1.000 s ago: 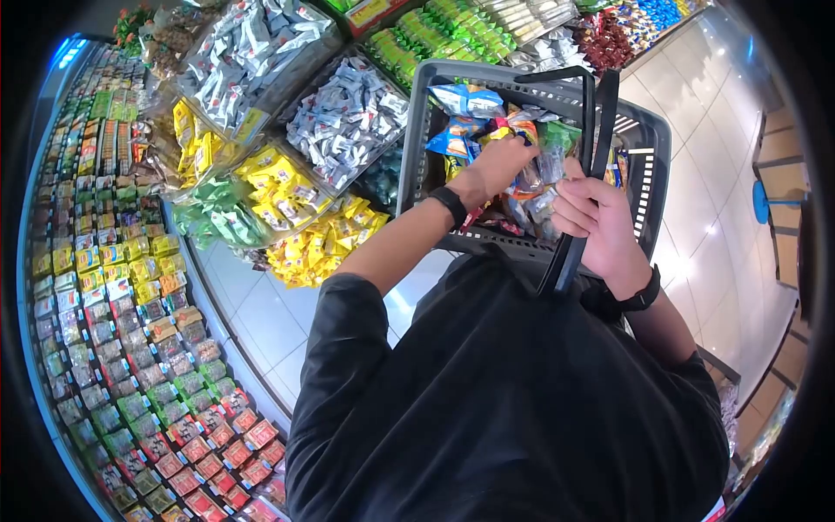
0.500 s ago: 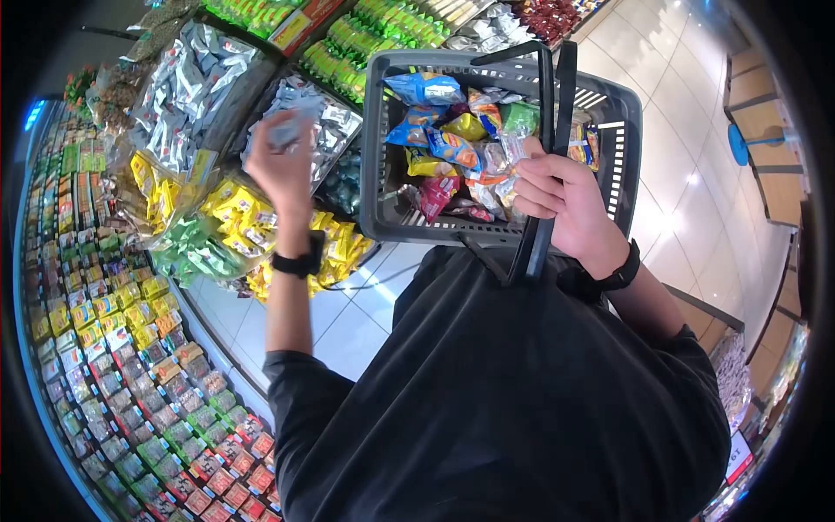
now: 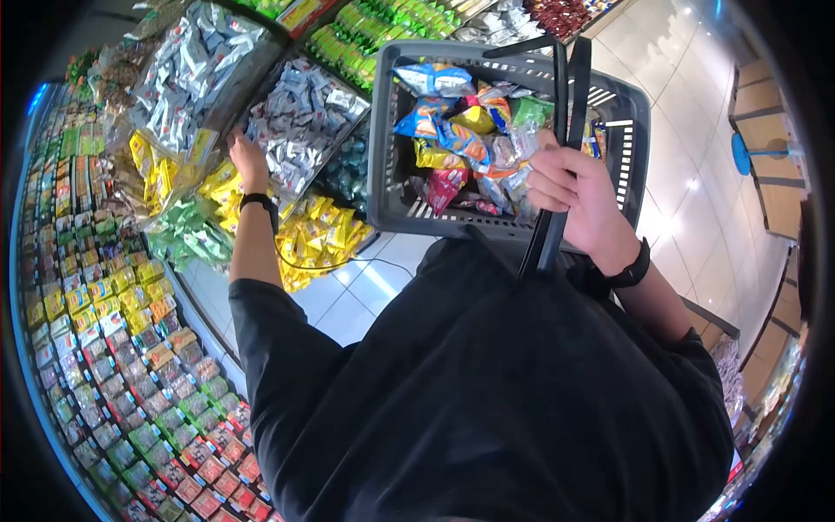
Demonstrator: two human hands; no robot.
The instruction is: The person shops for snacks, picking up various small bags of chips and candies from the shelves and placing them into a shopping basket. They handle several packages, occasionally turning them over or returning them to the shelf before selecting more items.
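My right hand (image 3: 570, 187) is closed around one of the black handles of a grey shopping basket (image 3: 379, 165), which hangs in front of me. Colourful snack bags (image 3: 465, 143) in blue, yellow, pink and green lie inside it. My left hand (image 3: 249, 163) reaches down at the near left edge of a bin of small silver packets (image 3: 304, 122), beside yellow packets (image 3: 222, 184). Its fingers point away from me and are mostly hidden, so their grip cannot be made out.
Larger silver bags (image 3: 196, 74) fill a bin at the upper left, with green packets (image 3: 374, 39) behind the basket. More yellow packets (image 3: 317, 235) hang over the near edge. Shelves of packaged goods (image 3: 113, 348) run along the left; tiled floor (image 3: 687, 174) stretches right.
My left hand has moved left and slightly down, from over the small silver packets to their bin's edge. A blurred silvery thing at its fingers no longer shows. My right hand keeps the handle.
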